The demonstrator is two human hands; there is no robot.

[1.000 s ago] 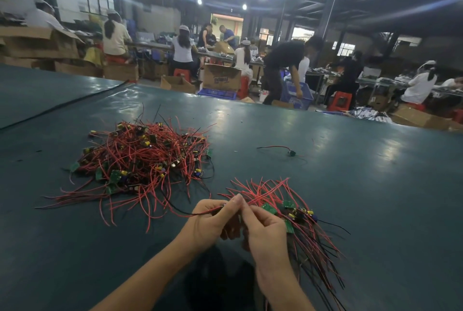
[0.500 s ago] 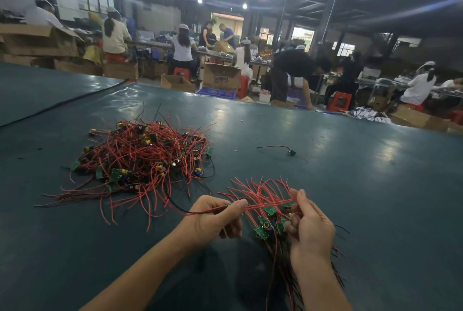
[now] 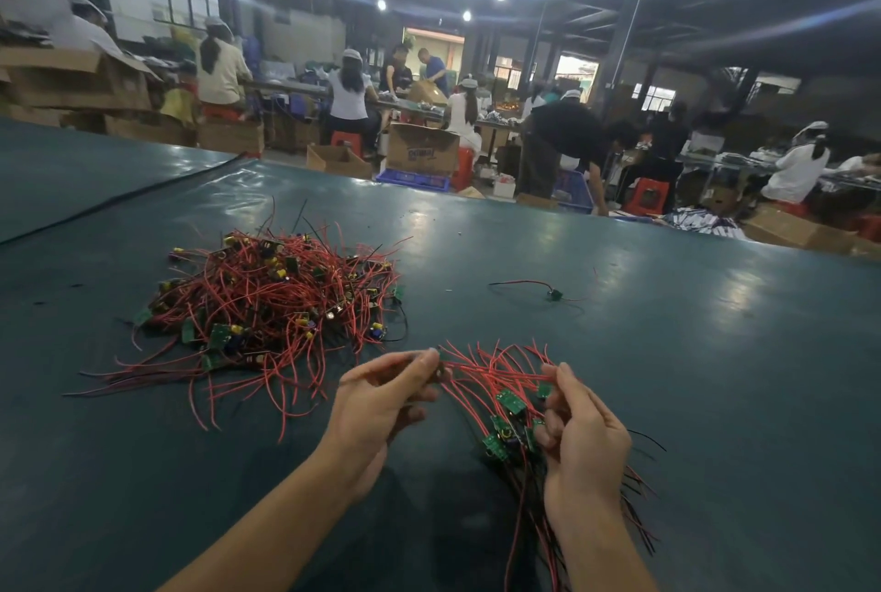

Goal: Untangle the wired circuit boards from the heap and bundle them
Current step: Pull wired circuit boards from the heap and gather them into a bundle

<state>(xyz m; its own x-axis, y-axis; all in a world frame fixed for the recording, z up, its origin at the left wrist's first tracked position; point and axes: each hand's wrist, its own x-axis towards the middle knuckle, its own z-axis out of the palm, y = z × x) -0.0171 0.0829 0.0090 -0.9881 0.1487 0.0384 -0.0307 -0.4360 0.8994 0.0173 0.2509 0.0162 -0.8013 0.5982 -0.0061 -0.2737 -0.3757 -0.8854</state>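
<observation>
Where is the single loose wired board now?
In the head view, the loose board lies alone on the table, right of the heap and beyond the bundle.

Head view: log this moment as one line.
left hand: pinches red wire | right hand: holds bundle | heap: on table, left of hands

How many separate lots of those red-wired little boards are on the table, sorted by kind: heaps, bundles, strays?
Heaps: 1, the tangled heap on the table.
Bundles: 1, the bundle held between the left hand and the right hand.
Strays: 1, the stray wired piece lying apart.
Total: 3 lots.
</observation>
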